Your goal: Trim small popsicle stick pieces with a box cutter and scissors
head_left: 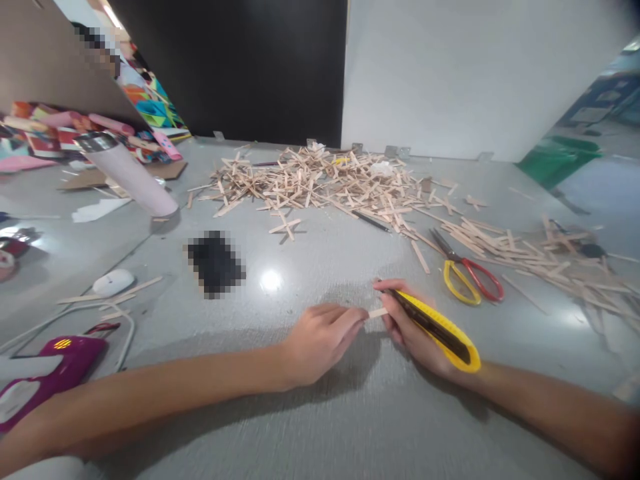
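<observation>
In the head view, my left hand (323, 340) is closed, its thumb and fingers pinching one end of a short wooden craft stick (377, 313). The stick's other end meets the fingers of my right hand (413, 337). That hand is wrapped round a yellow and black utility knife (435, 327), which slants across the palm with its tip toward the upper left. Whether the blade touches the stick is hidden by the fingers. Both hands are just above the grey table (280, 427).
A large heap of wooden sticks (310, 180) lies along the back, with more sticks (525, 253) at right. Scissors (465, 267) and a pencil (370, 221) lie nearer. Leftward are a blurred-out black object (216, 264), a bottle (133, 173), a white mouse (114, 283) and a purple glue gun (75, 357).
</observation>
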Tool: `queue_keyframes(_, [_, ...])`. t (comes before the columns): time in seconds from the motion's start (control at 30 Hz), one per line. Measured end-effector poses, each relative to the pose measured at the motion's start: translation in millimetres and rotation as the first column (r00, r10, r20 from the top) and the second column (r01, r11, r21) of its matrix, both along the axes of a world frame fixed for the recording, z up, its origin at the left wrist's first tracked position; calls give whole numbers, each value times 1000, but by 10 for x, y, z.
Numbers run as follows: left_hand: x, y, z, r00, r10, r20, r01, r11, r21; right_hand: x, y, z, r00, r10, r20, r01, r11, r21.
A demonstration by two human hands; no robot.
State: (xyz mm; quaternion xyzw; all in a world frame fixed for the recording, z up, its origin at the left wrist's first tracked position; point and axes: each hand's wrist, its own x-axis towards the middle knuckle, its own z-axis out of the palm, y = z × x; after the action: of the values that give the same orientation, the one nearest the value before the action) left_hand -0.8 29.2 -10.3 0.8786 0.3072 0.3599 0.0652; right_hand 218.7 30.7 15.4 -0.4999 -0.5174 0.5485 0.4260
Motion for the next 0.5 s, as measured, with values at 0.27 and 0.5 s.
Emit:
queue_keyframes(0.27, [-13,-26,-4,991,45,-130,-56,995,-86,-6,-21,-6,1000,15,15,-17,996,83])
queue_keyframes(0.5, [-46,15,-82,947,-40,-320,15,997,-81,31,-19,-85,997,60,39,-64,992,112])
